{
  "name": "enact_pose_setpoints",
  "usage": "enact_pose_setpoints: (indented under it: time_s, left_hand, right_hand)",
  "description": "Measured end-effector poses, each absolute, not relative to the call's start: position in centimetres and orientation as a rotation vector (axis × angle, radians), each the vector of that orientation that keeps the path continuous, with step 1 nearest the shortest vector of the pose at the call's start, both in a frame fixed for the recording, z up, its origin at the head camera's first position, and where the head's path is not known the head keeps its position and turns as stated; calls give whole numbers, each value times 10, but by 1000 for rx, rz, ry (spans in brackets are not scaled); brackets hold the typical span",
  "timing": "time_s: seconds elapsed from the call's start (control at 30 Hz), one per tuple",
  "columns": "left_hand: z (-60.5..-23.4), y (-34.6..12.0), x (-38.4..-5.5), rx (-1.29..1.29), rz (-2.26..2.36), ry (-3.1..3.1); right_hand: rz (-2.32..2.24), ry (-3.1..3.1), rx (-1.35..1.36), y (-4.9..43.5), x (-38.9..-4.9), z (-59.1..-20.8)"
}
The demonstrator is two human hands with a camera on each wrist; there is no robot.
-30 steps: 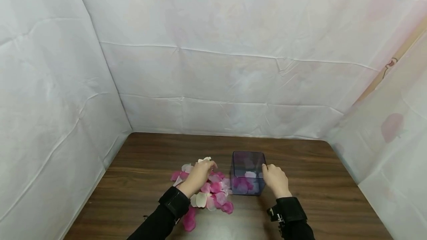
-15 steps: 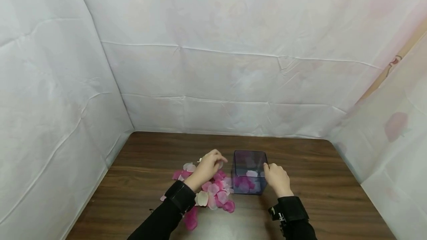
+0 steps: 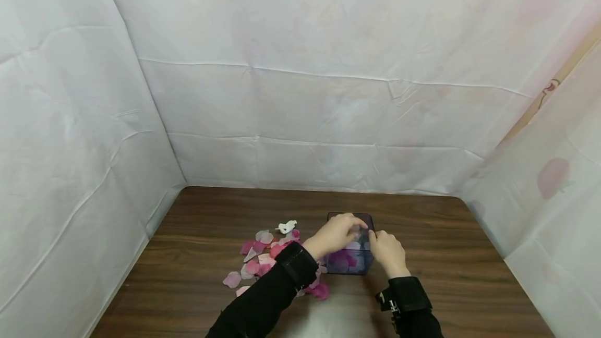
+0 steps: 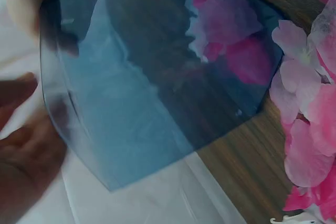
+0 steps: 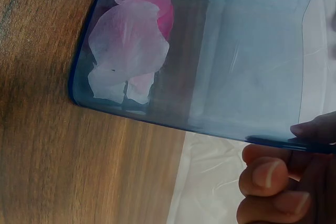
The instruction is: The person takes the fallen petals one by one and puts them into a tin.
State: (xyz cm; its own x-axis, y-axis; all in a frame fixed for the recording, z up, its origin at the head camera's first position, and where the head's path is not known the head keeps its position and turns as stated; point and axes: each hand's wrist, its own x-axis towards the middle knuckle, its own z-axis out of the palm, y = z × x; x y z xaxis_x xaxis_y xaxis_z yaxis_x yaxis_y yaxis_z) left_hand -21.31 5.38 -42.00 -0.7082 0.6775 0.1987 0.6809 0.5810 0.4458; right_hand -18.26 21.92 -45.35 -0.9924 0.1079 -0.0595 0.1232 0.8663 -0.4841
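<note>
I remotely watch one left hand (image 3: 335, 232), fingers parted, over one tinted box (image 3: 363, 261), one right hand (image 3: 388, 252) pinching its rim (image 5: 273, 142); petals (image 3: 265, 259), too overlapped to count, lie left of the box.

- Left sleeve (image 3: 263, 301), lower middle of the head view: plain black, long, fairly close-fitting, with soft creases.
- Right sleeve (image 3: 419, 325), bottom edge right of centre: the same plain black.
- Left wristband (image 3: 297, 265): wide, black, wrapped around the wrist at the sleeve's end, with a faint sheen.
- Right wristband (image 3: 409, 294): equally wide and black, with a small dark block (image 3: 382, 301) jutting from its left side and small pale, silvery bits next to that.
- Left hand (image 3: 334, 232): bare; blurred at lower left in the left wrist view.
- Right hand (image 3: 388, 253): bare, with short, rounded fingernails (image 5: 269, 174) at lower right in the right wrist view.
</note>
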Motion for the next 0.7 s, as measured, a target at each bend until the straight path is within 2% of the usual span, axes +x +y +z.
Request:
enact_pose_setpoints:
  time_s: [0.37, 0.53, 0.7]
  left_hand:
    - [-434, 42, -202, -1128, -592, -2735]
    - [-439, 13, -201, -913, -573, -2504]
    - [-464, -27, -202, -722, -657, -2530]
  right_hand:
    - [-772, 3023, 188, 217, -182, -454]
    - [-797, 3006, 191, 217, -181, -454]
    - [-807, 3012, 195, 219, -181, -453]
